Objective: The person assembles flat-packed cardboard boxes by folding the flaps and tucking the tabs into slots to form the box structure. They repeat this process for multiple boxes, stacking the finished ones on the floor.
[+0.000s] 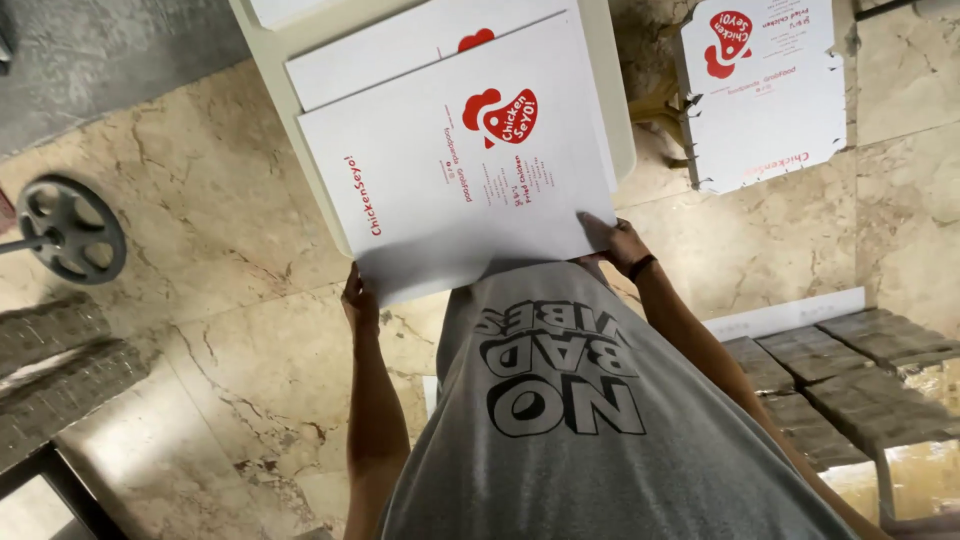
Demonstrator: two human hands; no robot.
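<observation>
Both hands were clamped on one flat white cardboard sheet (450,160) printed in red. The left hand (358,300) gripped its near left corner, and the right hand (615,243) pinched its near right corner, the two well apart. The sheet lay tilted across the near edge of a pale surface (620,90), overhanging it toward the person's grey shirt (580,420). A second white sheet (400,50) lay under it, further back on the surface. Off to the right, a stack of similar sheets (765,90) rested on the marble floor (230,300). A grey wheel (68,228) stood on the floor at the left.
</observation>
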